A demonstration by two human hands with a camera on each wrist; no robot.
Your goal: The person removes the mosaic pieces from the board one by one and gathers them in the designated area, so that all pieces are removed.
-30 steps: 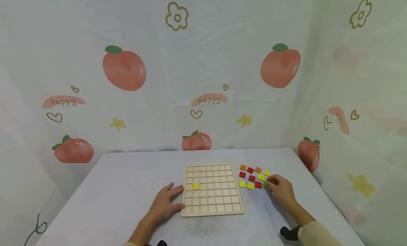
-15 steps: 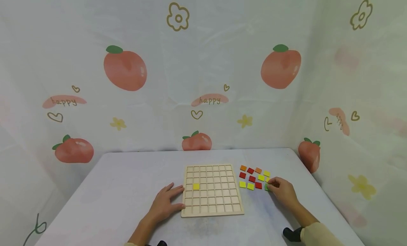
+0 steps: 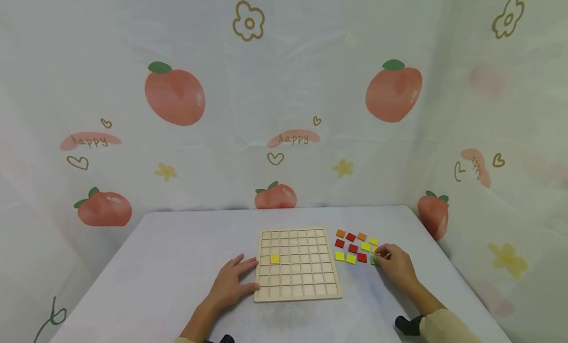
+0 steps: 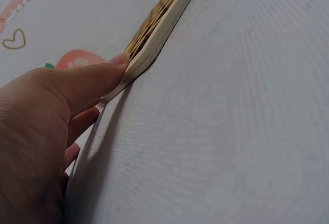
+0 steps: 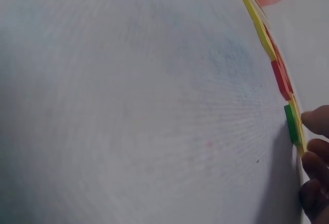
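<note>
My left hand (image 3: 228,284) lies spread beside the wooden grid board (image 3: 297,299), thumb and fingertips touching its left edge. In the left wrist view the thumb (image 4: 97,80) rests at the board's rim. One yellow tile (image 3: 275,259) sits in a cell towards the board's left side. Right of the board, my right hand (image 3: 395,266) has its thumb and fingertips curled at a yellow tile (image 3: 375,250) in the tile group, partly hidden by the fingers. A green tile (image 3: 373,260) lies right in front of it. In the right wrist view the fingertips are just behind the green tile (image 5: 292,125).
Loose red tiles (image 3: 353,248), orange tiles (image 3: 340,233) and more yellow tiles (image 3: 339,256) lie in loose rows between the board and my right hand. All rest on a white-covered table (image 3: 191,244). A fruit-printed curtain (image 3: 222,155) stands behind and at the right.
My right hand has shifted slightly right and towards me, and the green tile now shows more beside the fingertips. My left hand and the board keep their places.
</note>
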